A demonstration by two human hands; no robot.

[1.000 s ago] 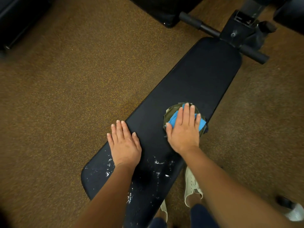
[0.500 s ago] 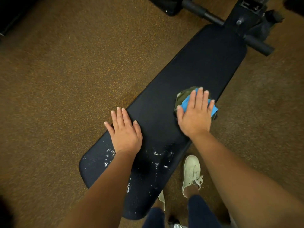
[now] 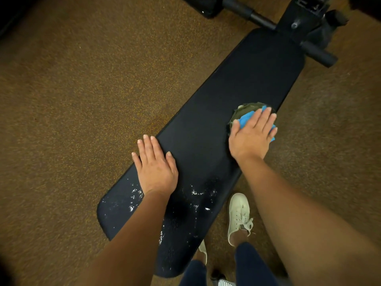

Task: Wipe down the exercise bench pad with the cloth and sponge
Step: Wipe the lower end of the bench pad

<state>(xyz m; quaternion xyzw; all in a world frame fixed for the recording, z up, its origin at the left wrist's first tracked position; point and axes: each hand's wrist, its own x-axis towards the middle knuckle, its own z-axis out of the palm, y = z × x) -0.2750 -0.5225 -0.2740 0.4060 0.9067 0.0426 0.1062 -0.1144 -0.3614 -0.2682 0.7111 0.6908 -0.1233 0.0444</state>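
Bench pad (image 3: 237,83) with white specks (image 3: 198,191) at near end, left grip (image 3: 156,168) flat on its edge, fingers straight, right grip (image 3: 250,137) spread, pressing cloth-and-sponge wad (image 3: 244,113).

Black bench pad (image 3: 237,96) flecked white, blue sponge (image 3: 246,118) on green cloth (image 3: 244,110) — speckled brown floor (image 3: 82,89), cream shoe (image 3: 238,213).

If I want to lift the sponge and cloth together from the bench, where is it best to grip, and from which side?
Probably from above. The sponge lies flat on the crumpled cloth, whose rim shows past it on the far and left sides. With the right hand, curl fingers over that far rim, thumb at the left rim, pinching both layers together.
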